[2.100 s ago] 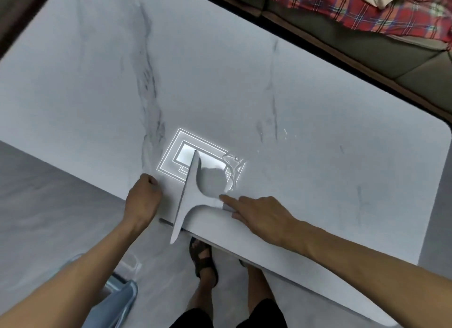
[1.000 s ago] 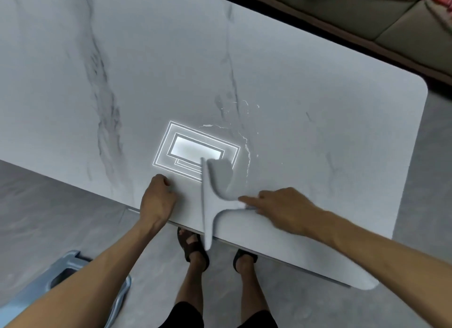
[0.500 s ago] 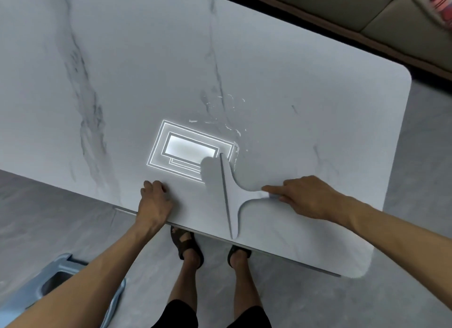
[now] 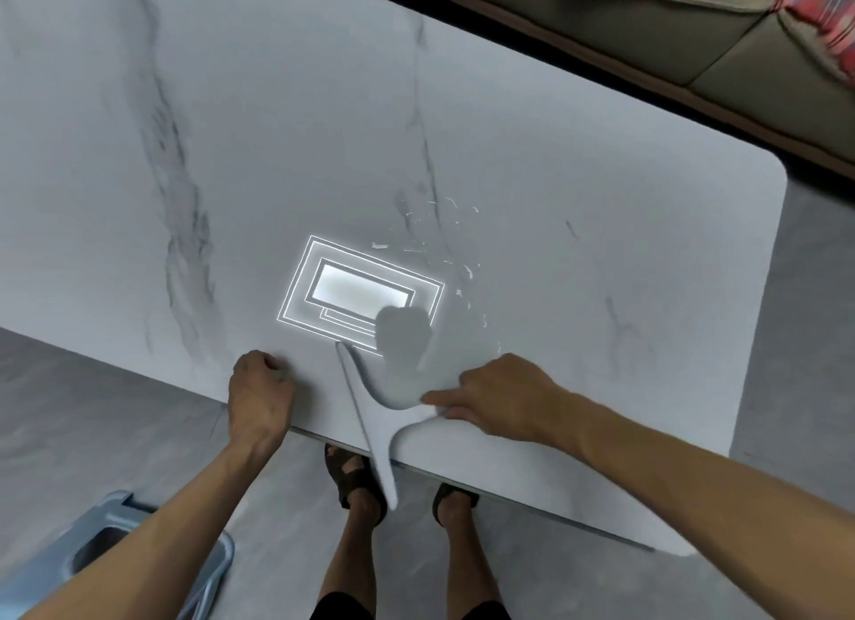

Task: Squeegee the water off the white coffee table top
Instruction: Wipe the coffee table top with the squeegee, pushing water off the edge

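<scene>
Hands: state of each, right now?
Left hand: closed, fingers curled, holds nothing visible, rests on table.
Right hand: holding squeegee by its handle.

white squeegee [image 4: 368,429] overhanging table [image 4: 578,156] edge, droplets [image 4: 446,249] beyond

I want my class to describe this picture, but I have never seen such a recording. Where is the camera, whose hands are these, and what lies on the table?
No machine here: a person wears a camera on the head, so the single view looks down at their own work. The right hand grips the handle of a white squeegee, whose blade crosses the near edge of the white coffee table. The left hand rests on the top beside it, fingers curled. Water droplets glint further in, beside a bright rectangular reflection. A sofa stands beyond.
</scene>
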Demonstrator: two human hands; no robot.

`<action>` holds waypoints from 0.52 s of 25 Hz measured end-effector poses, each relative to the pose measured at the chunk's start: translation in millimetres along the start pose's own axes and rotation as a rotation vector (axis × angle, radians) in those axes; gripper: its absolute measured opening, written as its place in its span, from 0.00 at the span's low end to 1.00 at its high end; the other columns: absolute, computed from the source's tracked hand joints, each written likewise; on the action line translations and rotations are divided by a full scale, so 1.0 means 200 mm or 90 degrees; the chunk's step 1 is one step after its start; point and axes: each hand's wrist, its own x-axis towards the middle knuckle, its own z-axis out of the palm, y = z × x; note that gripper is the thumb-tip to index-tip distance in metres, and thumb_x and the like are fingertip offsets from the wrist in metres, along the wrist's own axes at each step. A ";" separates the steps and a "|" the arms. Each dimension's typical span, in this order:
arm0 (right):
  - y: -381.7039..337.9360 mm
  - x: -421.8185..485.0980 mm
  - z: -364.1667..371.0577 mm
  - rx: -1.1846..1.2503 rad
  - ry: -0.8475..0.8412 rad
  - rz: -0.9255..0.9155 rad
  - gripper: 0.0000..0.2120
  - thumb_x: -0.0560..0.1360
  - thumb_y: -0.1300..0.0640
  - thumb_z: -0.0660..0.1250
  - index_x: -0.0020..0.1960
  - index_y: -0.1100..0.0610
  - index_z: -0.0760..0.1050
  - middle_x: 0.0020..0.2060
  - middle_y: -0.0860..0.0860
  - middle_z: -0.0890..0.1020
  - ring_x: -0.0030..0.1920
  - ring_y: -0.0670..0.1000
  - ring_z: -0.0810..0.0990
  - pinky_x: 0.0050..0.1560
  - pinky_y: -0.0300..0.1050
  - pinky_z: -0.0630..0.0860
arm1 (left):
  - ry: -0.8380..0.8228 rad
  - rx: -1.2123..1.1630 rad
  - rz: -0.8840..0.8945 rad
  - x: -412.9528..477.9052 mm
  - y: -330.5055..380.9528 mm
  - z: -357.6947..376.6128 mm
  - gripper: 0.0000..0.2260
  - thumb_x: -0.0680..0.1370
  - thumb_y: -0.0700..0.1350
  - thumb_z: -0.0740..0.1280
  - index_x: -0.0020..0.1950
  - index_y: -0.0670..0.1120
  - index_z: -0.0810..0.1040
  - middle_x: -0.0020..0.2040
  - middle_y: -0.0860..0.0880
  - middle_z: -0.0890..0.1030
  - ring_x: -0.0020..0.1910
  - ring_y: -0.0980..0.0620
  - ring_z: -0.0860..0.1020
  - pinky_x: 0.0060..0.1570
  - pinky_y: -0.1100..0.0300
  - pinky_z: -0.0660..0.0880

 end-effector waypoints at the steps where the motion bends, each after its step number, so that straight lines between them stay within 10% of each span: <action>1: -0.10 0.16 0.01 -0.009 -0.011 -0.037 0.19 0.82 0.42 0.48 0.72 0.37 0.63 0.46 0.52 0.81 0.42 0.56 0.80 0.37 0.45 0.65 | 0.005 -0.002 -0.004 0.04 -0.03 -0.02 0.05 0.70 0.36 0.60 0.43 0.37 0.72 0.47 0.35 0.78 0.45 0.34 0.76 0.39 0.50 0.70; 7: -0.17 0.65 -0.13 -0.018 0.072 -0.061 0.18 0.82 0.44 0.50 0.70 0.38 0.68 0.46 0.53 0.83 0.44 0.57 0.81 0.38 0.44 0.62 | -0.021 -0.069 -0.012 0.21 -0.06 -0.10 0.04 0.72 0.37 0.60 0.42 0.45 0.67 0.44 0.44 0.76 0.37 0.46 0.73 0.33 0.55 0.65; 13: 0.39 0.48 -0.39 0.044 0.150 0.176 0.18 0.80 0.37 0.47 0.68 0.30 0.64 0.55 0.46 0.83 0.54 0.55 0.80 0.48 0.47 0.73 | -0.019 -0.020 0.118 0.25 0.15 -0.11 0.11 0.74 0.36 0.58 0.37 0.50 0.61 0.47 0.45 0.70 0.37 0.46 0.71 0.31 0.59 0.61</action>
